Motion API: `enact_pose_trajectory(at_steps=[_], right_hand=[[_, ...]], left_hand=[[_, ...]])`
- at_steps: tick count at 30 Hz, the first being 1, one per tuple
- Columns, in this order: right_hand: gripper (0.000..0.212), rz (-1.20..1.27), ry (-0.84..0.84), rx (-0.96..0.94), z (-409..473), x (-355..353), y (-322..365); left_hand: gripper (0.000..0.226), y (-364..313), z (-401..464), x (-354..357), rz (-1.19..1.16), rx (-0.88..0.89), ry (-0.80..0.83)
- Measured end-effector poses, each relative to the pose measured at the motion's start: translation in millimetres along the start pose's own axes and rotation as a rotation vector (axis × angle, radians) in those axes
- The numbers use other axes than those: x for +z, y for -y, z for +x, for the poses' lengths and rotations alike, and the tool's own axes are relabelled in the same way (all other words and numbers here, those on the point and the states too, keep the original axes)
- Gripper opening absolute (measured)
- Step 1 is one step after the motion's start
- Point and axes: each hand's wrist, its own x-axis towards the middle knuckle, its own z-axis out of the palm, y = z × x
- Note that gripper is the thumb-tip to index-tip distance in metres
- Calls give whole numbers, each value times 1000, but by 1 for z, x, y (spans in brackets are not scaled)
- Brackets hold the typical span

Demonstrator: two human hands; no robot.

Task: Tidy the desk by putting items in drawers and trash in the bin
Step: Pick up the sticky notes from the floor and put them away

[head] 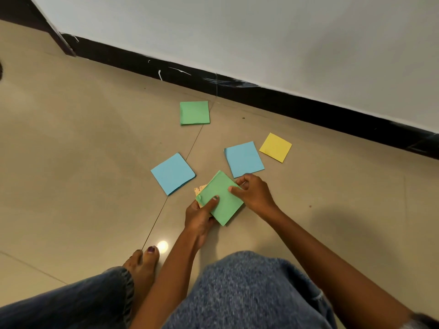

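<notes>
- Held item: square green paper pad [219,198], matte, thin, turned diamond-wise at centre frame, just above the floor. A scrap of tan card [200,189] peeks from beneath its left corner.
- My left hand [202,216]: grips the pad from below, thumb pressed flat on its green face.
- My right hand [255,192]: fingers curled, pinching the pad's right edge.
- Loose item nearest: square blue paper pad [244,159], lying flat just above my right hand in the frame, almost touching the fingertips; the right hand is plainly the nearer one, so I judge this the next pick-up.
- Second square blue pad [173,173]: flat, left of the held pad, nearer my left hand, slightly fanned at its lower edge.
- Square yellow paper pad [275,147]: right of the first blue one, close beside it, towards the wall.
- Second square green pad [194,113]: farthest off, upper centre, well apart.
- Surface: glossy beige tiled floor [83,150], black skirting [261,96] behind. No desk, drawer or bin in view.
</notes>
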Motion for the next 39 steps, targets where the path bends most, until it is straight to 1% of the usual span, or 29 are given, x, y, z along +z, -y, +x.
enact_pose_trajectory(at_steps=[2, 3, 4, 7, 9, 10, 12, 13, 15, 17, 19, 21, 22, 23, 25, 26, 28, 29, 31, 32, 33, 34, 35, 36, 37, 38, 39], right_hand=[[23, -76, -180, -58, 12, 1, -1], [27, -143, -234, -77, 18, 2, -1], [34, -239, -235, -85, 24, 3, -1], [61, -524, -104, -66, 38, 8, -5], [68, -645, -55, -58, 45, 13, -8], [67, -716, -56, -63, 47, 16, -10], [63, -901, -112, -102, 48, 20, -7], [60, -987, -92, -92, 49, 22, -5], [48, -1075, -103, -102, 51, 24, -3], [41, -1122, -165, -194, 50, 20, 1], [41, -1127, -186, -232, 43, 9, 10], [39, -1026, -129, -266, 37, 2, 13], [37, -922, -134, -275, 35, -2, 13], [35, -808, -161, -249, 33, -6, 15], [35, -612, -286, -202, 23, -14, 19], [36, -520, -343, -219, 16, -17, 20], [37, -418, -388, -312, 1, -18, 21], [38, -394, -377, -362, -9, -17, 23], [43, -450, -290, -480, -32, -8, 21], [48, -507, -260, -539, -41, 0, 15], [52, -579, -214, -587, -48, 10, 10], [52, -656, -118, -600, -55, 21, 6], [50, -712, 33, -577, -59, 31, 5], [52, -736, 179, -529, -62, 39, 5], [54, -774, 321, -434, -64, 44, 4], [55, -789, 392, -359, -65, 44, 4], [55, -789, 376, -346, -64, 42, 5]], left_hand=[[28, 2, 4, -7, -12, 2, -32], [28, 3, 5, -10, -20, -7, -43], [27, 4, 5, -13, -25, -16, -51], [20, 11, 6, -21, -49, -43, -60], [17, 14, 8, -23, -63, -53, -64], [18, 15, 8, -23, -65, -55, -68], [18, 15, 9, -23, -70, -60, -76], [18, 15, 9, -23, -76, -63, -78], [18, 16, 9, -22, -90, -75, -85], [19, 16, 9, -22, -95, -76, -99], [21, 17, 10, -20, -100, -76, -124], [18, 19, 10, -18, -103, -72, -150], [17, 19, 9, -16, -109, -70, -160], [17, 19, 9, -15, -117, -71, -169], [18, 19, 10, -14, -126, -72, -188], [20, 19, 9, -13, -130, -74, -192], [21, 17, 8, -11, -139, -74, -192], [19, 16, 7, -10, -144, -72, -190], [10, 15, 6, -9, -147, -65, -200], [13, 14, 5, -9, -159, -65, -195], [28, 14, 5, -10, -191, -72, -170], [44, 15, 5, -11, -232, -83, -133], [55, 14, 5, -11, -274, -91, -100], [57, 14, 3, -11, -294, -92, -90], [52, 14, 2, -10, -284, -92, -99], [43, 15, 1, -10, -251, -87, -112], [33, 16, 1, -9, -201, -78, -133]])
